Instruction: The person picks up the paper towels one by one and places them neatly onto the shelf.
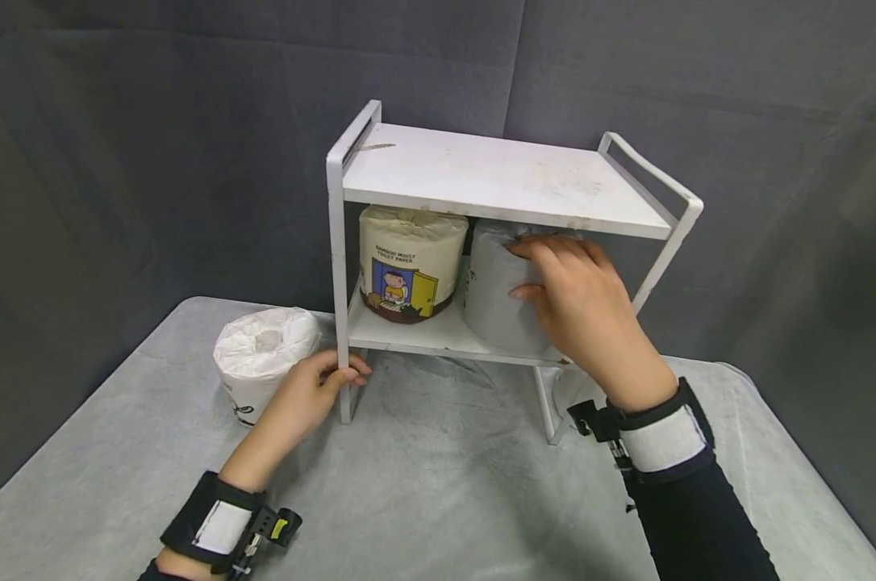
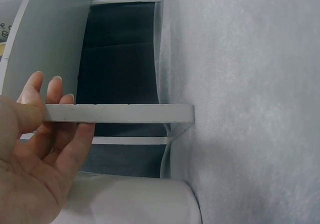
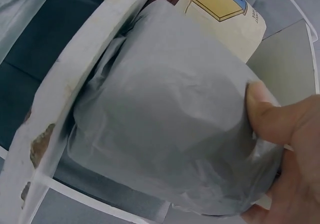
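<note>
Left hand [image 1: 314, 390] gripped the rack leg [image 1: 339, 290]; right hand [image 1: 581, 303] held the white roll [image 1: 498, 298] at the shelf edge [image 1: 438, 351], a narrow gap from the printed roll [image 1: 409, 262].

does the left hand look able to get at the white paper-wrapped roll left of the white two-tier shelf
Probably yes: the left hand is close beside that roll, with nothing visible between them, though it grips the slim white shelf leg and should let go first.
</note>
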`<state>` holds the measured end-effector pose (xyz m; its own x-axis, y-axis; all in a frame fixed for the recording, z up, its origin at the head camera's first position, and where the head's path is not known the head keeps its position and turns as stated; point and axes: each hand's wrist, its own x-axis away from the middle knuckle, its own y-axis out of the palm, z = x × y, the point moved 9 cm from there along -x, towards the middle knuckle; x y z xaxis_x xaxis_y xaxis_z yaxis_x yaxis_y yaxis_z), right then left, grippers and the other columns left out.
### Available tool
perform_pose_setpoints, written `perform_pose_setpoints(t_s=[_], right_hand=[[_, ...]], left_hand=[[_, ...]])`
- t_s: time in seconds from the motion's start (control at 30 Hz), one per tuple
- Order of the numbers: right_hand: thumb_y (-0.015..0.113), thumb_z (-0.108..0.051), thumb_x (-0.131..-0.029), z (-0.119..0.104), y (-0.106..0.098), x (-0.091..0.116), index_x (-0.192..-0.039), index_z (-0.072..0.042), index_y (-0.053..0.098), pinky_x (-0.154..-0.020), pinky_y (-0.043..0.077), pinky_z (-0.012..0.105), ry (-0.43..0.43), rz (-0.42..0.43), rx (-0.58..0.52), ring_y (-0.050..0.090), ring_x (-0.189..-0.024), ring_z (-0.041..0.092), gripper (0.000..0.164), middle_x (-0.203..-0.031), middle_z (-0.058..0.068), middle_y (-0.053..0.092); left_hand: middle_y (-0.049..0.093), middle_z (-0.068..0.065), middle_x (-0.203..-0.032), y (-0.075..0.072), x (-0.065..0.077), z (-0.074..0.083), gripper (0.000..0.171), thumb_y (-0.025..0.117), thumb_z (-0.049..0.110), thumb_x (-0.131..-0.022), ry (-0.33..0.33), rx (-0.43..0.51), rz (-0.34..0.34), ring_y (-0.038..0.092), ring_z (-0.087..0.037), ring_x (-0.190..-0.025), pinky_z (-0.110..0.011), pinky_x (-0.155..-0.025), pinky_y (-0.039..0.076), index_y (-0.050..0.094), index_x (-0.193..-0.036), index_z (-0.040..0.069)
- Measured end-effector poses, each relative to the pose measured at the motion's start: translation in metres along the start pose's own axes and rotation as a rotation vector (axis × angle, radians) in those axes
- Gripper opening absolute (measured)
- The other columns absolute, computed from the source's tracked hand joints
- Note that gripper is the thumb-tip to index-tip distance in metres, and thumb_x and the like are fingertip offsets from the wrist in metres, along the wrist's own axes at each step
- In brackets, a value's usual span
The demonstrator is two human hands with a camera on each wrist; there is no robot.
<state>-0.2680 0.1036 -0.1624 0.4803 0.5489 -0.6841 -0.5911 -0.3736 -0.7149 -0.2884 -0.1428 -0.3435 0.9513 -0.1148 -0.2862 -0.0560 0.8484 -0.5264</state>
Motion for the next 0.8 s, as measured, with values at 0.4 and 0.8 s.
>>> perform_pose_setpoints(t_s=[0.4,0.8], right_hand=[[0.080,0.001,-0.079,0.0071,0.0077,0.0009,-0.123,0.001,0.059,-0.104,0.034,0.049,0.089,-0.006,-0.013,0.053,-0.119,0.037,0.049,-0.121,0.018,0.062],[0.074,-0.001,-0.084,0.0060,0.0092,0.0003,-0.132,0.000,0.055,-0.108,0.030,0.051,0.135,-0.031,-0.027,0.048,-0.126,0.037,0.052,-0.133,0.019,0.056]], left_hand=[[0.073,-0.007,-0.094,0.0003,0.0001,-0.0009,0.017,0.056,0.011,-0.101,-0.003,-0.002,0.001,0.066,-0.027,-0.096,-0.043,-0.083,0.048,0.071,-0.106,0.004],[0.073,-0.007,-0.094,0.0000,0.0003,0.0005,0.017,0.056,0.010,-0.101,-0.011,-0.003,-0.001,0.066,-0.027,-0.096,-0.043,-0.082,0.048,0.071,-0.105,0.004]])
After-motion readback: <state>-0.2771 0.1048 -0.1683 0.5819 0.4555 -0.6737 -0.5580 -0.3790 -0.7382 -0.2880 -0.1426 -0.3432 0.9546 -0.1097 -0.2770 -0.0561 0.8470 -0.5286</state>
